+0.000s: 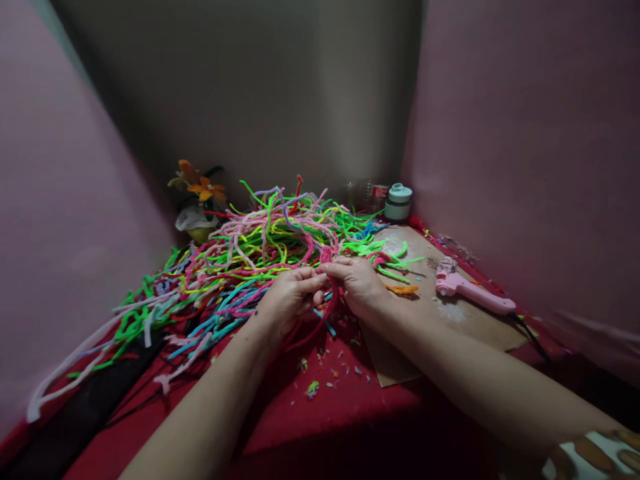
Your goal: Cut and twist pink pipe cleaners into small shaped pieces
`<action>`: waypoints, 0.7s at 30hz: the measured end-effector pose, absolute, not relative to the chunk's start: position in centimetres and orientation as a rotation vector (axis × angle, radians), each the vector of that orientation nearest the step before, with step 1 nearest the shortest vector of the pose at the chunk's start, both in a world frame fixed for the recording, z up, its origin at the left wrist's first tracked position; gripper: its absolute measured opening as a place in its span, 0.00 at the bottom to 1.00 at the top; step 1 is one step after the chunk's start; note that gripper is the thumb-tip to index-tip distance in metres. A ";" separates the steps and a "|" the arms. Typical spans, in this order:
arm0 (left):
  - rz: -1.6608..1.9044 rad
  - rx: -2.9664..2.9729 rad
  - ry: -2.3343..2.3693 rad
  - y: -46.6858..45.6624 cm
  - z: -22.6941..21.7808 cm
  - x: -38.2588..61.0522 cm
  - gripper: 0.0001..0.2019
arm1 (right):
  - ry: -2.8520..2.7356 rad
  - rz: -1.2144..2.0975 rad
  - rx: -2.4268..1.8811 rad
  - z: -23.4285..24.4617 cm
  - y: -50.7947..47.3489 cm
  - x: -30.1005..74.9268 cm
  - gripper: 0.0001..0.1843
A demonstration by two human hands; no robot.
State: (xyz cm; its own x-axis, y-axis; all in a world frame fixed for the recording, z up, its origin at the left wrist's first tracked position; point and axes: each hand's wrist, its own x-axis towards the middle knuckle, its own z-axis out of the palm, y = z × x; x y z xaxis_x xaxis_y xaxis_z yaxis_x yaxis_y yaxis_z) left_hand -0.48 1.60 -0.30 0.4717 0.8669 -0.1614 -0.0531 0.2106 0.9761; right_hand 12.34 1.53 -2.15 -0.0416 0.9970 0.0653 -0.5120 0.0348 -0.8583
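Observation:
Both of my hands meet over the front of a large heap of coloured pipe cleaners [260, 240]. My left hand [295, 297] and my right hand [357, 283] are closed, thumbs and fingers pinching a dark pink pipe cleaner [329, 310]. A bent pink end of it [326, 255] sticks up above the fingertips, and a long tail curves down towards the table. The exact grip inside the left fingers is partly hidden.
A pink glue gun [473, 290] lies on a brown board [410, 247] at the right, its cable trailing off. Behind stand a lidded bottle [399, 202] and a flower pot [200, 230] with orange fuzzy flowers [205, 189]. Fluff scraps [313, 388] litter the red tabletop [320, 423].

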 end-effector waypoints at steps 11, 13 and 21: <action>0.770 1.275 0.864 1.3 -0.9 -0.1 0.11 | -0.620 1.359 -0.794 -2.1 2.4 12.1 0.09; 0.744 1.327 0.884 1.2 -0.9 -0.1 0.12 | -0.581 1.340 -0.796 -2.1 2.7 12.3 0.08; 0.797 1.447 0.976 1.5 0.3 -1.1 0.16 | -0.436 1.382 -0.783 -1.6 3.5 13.2 0.09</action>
